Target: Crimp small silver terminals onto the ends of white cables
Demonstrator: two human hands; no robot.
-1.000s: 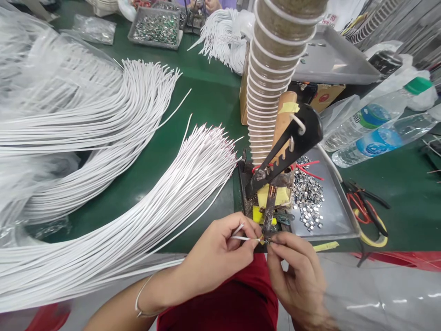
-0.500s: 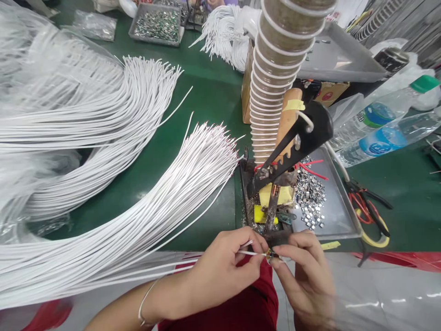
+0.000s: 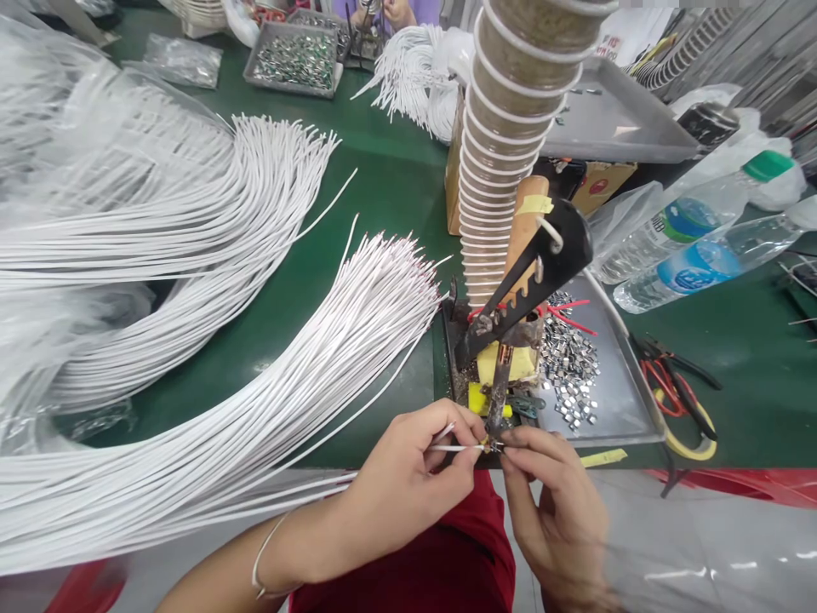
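Observation:
My left hand (image 3: pixel 402 481) pinches a white wire (image 3: pixel 450 448) near its end, with a short wire tail above the same fingers. My right hand (image 3: pixel 562 494) has its fingertips closed on a tiny metal-and-yellow piece (image 3: pixel 491 445) at that wire's end; its exact kind is too small to tell. Both hands meet at the table's front edge, just under the downward-pointing rod (image 3: pixel 501 387) of a black metal stand (image 3: pixel 542 285). The piece is at the rod's lower end; whether they touch I cannot tell. A bundle of white wires (image 3: pixel 306 375) runs along the left.
A ribbed hose (image 3: pixel 504 145) rises behind the stand. Right of it are a metal tray (image 3: pixel 622 400) with small metal pieces (image 3: pixel 568 375), pliers (image 3: pixel 689 400) and water bottles (image 3: pixel 695 268). More wires (image 3: pixel 242 230) in plastic lie left. At the back, a person's hand (image 3: pixel 399 12) shows.
Both hands have moved slightly up and left, bringing the wire end and small piece up to the rod's lower end. The view has shifted a little too.

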